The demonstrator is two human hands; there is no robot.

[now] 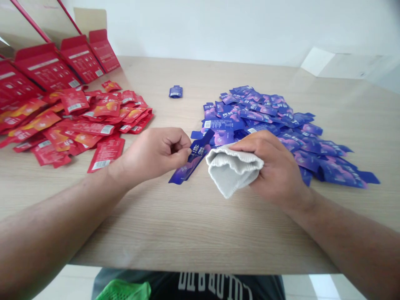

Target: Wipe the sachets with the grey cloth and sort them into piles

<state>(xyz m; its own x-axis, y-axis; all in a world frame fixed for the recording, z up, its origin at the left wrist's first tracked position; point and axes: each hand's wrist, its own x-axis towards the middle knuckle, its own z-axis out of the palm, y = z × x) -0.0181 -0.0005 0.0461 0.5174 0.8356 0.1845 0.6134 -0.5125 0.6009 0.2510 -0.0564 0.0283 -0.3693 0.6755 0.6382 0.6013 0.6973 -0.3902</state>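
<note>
Between finger and thumb, my left hand [159, 152] pinches the edge of a narrow purple sachet [192, 158], tilted above the table. My right hand [275, 166] is closed around a folded white knit cloth [234, 166], perhaps a glove, with its ribbed opening facing me. The cloth is just right of the sachet. Behind both hands spreads a pile of purple sachets [259, 108], partly hidden by the right hand. A single small purple packet [176, 91] lies apart, farther back on the table.
Red sachets [103, 112] are heaped at the left, with several red boxes [46, 64] standing behind them. A white object [340, 64] rests against the wall at the back right. The wooden table [200, 233] ends near my lap, where green mesh [125, 289] shows.
</note>
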